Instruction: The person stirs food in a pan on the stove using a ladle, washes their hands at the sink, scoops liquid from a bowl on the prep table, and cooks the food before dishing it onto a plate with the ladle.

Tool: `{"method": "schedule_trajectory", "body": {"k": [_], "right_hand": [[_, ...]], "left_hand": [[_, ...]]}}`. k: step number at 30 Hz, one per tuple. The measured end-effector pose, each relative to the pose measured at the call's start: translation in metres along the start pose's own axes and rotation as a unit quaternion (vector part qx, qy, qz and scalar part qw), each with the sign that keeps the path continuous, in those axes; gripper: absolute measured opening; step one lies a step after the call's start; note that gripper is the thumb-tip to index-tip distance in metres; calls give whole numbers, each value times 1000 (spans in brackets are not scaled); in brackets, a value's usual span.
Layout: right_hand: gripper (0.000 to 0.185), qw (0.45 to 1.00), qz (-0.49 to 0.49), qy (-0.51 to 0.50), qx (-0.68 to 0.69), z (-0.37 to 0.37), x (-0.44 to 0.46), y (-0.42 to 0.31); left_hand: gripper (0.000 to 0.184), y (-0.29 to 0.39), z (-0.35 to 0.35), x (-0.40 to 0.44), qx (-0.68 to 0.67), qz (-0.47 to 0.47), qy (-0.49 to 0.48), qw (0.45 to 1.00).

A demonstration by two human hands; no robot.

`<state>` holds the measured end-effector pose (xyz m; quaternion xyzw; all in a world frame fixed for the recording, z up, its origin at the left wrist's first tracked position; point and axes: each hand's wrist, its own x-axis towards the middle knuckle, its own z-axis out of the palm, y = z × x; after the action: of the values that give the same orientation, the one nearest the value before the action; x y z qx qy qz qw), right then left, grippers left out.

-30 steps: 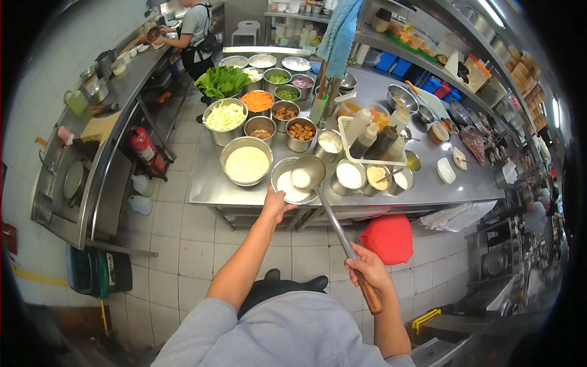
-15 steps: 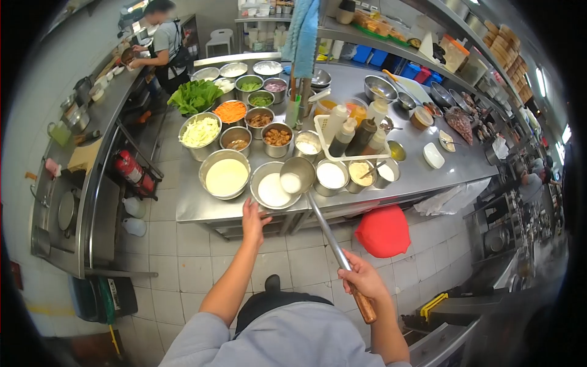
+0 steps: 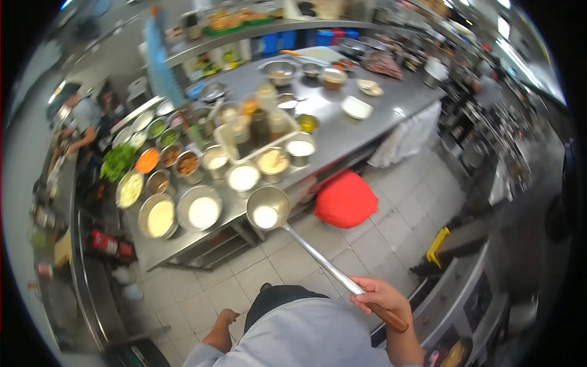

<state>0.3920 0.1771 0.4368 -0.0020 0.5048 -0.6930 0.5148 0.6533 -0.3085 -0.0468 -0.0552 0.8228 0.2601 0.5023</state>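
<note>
A long-handled metal ladle [image 3: 269, 207] with white contents in its bowl is held level by my right hand [image 3: 380, 296], whose fingers wrap the handle near its wooden end. The bowl hangs past the table's front edge. My left hand [image 3: 227, 317] is low beside my body, small and blurred, touching nothing visible; its finger pose is unclear. On the steel table [image 3: 342, 125] stand a bowl of white contents [image 3: 200, 209], a bowl of pale yellow liquid [image 3: 160, 217] and a pot of white contents [image 3: 243, 177].
A white basket of squeeze bottles [image 3: 257, 137] stands behind the pots. A red covered object [image 3: 347, 200] is beneath the table's front edge. Counter units with a yellow handle [image 3: 437, 246] are at right. A person [image 3: 82, 119] stands far left; another [image 3: 486, 92] is far right.
The view has swung right. The ladle has left the white bowl and moved past the table edge. My left hand has let go of the bowl's rim and dropped to my side.
</note>
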Motion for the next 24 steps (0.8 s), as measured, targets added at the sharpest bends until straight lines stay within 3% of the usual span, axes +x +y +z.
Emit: {"method": "schedule_trajectory", "body": {"k": [2, 4, 7, 8, 13, 15, 20, 24], "right_hand": [[68, 998, -30, 37, 45, -20, -47, 18], [69, 990, -67, 84, 91, -33, -94, 41], [69, 970, -129, 148, 141, -40, -166, 79], [69, 958, -156, 184, 152, -39, -189, 92], [71, 869, -271, 348, 223, -18, -280, 163], [72, 814, -353, 406, 221, -7, -305, 188], [75, 627, -458, 564, 282, 19, -340, 241], [71, 472, -452, 695, 300, 17, -352, 264]], "left_hand": [[33, 38, -6, 8, -16, -6, 33, 999], [31, 95, -34, 22, -242, -92, 106, 960], [31, 160, -79, 70, -208, -31, 88, 974], [29, 180, -97, 102, -232, -58, 54, 970], [15, 336, -196, 185, -242, 35, 74, 967], [14, 414, -216, 190, -222, 94, 61, 969], [17, 540, -203, 247, -153, 134, -27, 979], [19, 602, -163, 273, -40, 126, -98, 986]]}}
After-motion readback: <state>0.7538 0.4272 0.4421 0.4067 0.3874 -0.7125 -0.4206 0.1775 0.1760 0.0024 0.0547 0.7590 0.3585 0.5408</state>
